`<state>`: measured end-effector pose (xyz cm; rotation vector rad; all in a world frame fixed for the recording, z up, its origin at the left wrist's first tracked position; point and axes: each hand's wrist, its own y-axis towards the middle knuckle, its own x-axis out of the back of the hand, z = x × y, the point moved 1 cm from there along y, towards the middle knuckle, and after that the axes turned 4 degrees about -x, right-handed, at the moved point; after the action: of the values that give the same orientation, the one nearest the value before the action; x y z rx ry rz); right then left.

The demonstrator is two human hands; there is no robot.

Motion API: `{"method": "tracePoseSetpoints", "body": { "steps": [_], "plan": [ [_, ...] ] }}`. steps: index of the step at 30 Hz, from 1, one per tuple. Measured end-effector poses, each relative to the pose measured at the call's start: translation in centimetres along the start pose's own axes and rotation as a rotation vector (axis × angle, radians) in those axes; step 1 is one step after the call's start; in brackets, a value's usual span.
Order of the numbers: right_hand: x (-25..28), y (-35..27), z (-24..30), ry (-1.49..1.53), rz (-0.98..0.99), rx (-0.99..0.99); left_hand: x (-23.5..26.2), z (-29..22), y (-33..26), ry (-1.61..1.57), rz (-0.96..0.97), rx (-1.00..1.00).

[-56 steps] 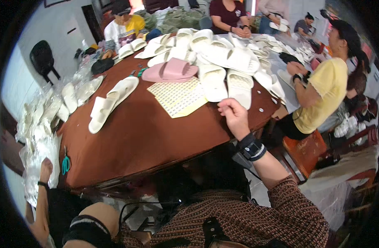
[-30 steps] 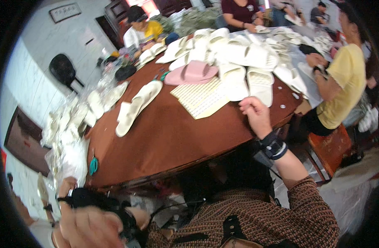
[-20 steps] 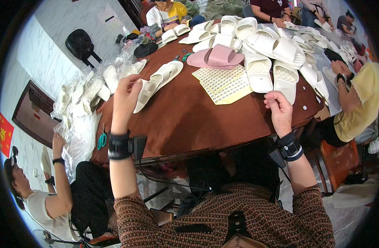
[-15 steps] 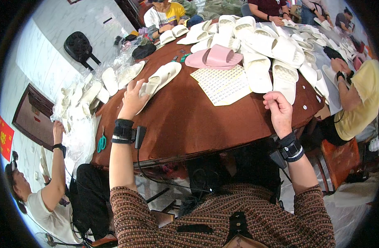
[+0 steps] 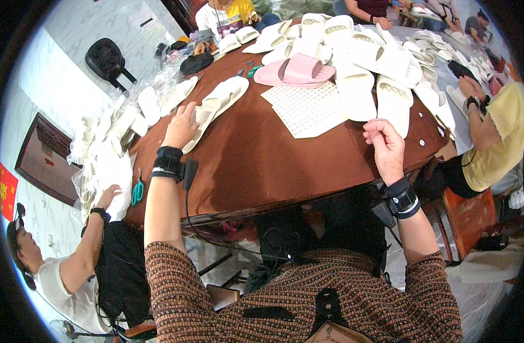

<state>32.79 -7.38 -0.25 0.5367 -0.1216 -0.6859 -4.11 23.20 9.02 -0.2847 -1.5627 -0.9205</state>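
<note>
A pair of white slide slippers [image 5: 225,94] lies side by side on the brown table, left of the middle. My left hand [image 5: 182,126] is at their left edge, its fingers loosely stretched out and seeming to touch the nearer slipper's strap. Over the table's right side, my right hand [image 5: 386,146] has its thumb and fingertips pinched together; whether something small is between them cannot be made out. Just beyond it lie white slippers [image 5: 393,108]. Between my hands and farther off are overlapping white sheets of small printed stickers [image 5: 305,114], with pink slippers [image 5: 296,71] on their far edge.
A heap of white slippers [image 5: 353,51] covers the table's far right. More slippers in clear plastic [image 5: 110,131] are at the left, near teal-handled scissors [image 5: 138,191]. Co-workers sit left [image 5: 73,263], right [image 5: 496,137] and across [image 5: 225,17]. A black stool [image 5: 104,57] stands behind.
My left hand has drawn its spread fingers closer together beside the slippers. My right hand keeps its pinch almost in place. The co-worker at the left has lowered a hand toward the plastic-wrapped slippers.
</note>
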Motion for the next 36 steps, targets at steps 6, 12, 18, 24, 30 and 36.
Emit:
{"method": "tracePoseSetpoints", "body": {
  "steps": [6, 12, 18, 24, 30, 36],
  "plan": [
    [-0.4, -0.1, 0.0, 0.011, -0.003, -0.017, -0.5, -0.9, 0.5, 0.161, 0.090, 0.006],
    [0.0, 0.0, 0.2, 0.006, -0.010, -0.021, 1.5, -3.8, 0.9, 0.263, 0.220, -0.035],
    [-0.1, 0.0, 0.1, 0.015, 0.018, -0.003, 6.4, -6.6, -0.5, -0.325, 0.422, 0.230],
    [-0.5, -0.1, 0.8, -0.012, 0.105, -0.134, 9.1, -10.6, -1.8, -0.909, 0.492, 0.274],
    [-4.6, -2.3, 5.1, 0.200, 0.659, -0.084, 8.1, -14.3, -1.9, -1.147, 0.433, 0.321],
    [-6.7, -1.2, 5.7, -0.063, 0.552, 0.007, 6.2, -18.2, -3.0, -1.411, 0.376, 0.400]
  ]
}}
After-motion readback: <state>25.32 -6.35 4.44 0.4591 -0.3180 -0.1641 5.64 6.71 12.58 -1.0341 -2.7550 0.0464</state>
